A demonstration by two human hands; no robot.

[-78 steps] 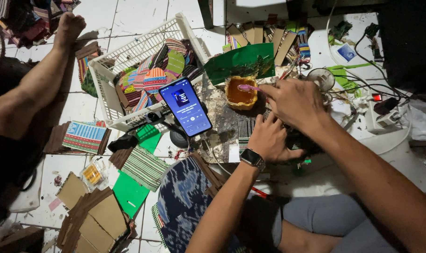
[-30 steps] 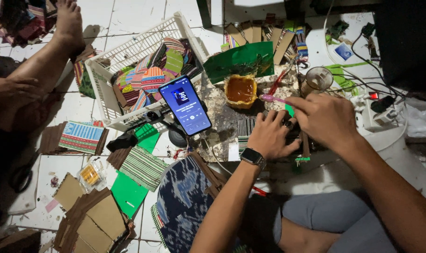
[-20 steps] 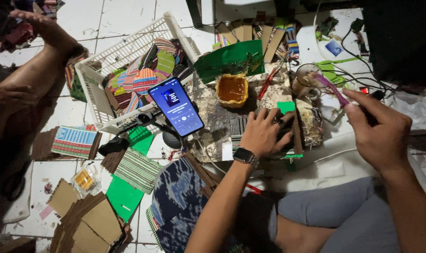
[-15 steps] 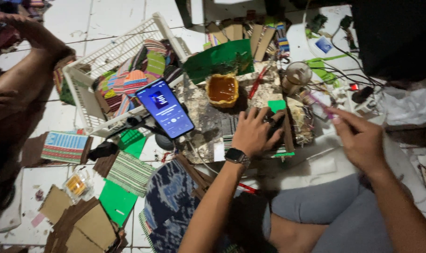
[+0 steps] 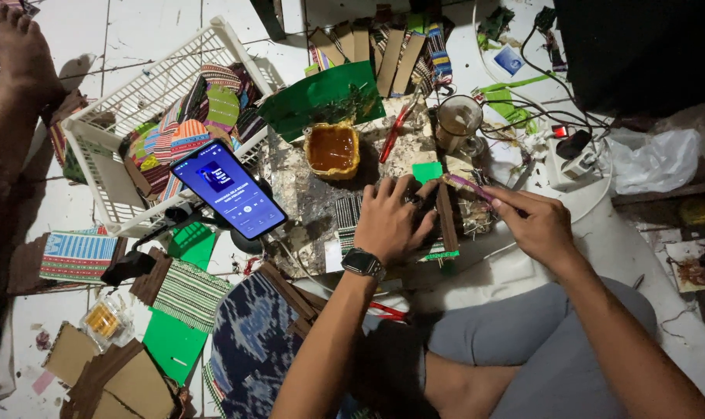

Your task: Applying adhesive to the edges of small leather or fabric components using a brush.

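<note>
Right at the middle of the frame, our left hand (image 5: 391,221) lies spread and flat on a brown cardboard strip (image 5: 446,225) with woven striped cloth beneath it, pinning both down. Our right hand (image 5: 540,226) pinches a thin purple stick (image 5: 467,183), its tip touching the strip's upper end. We judge the strip light and stiff, best held by its long edges. Above sits a pot of amber glue (image 5: 331,149); left, a lit phone (image 5: 228,188) by a white basket (image 5: 104,167).
</note>
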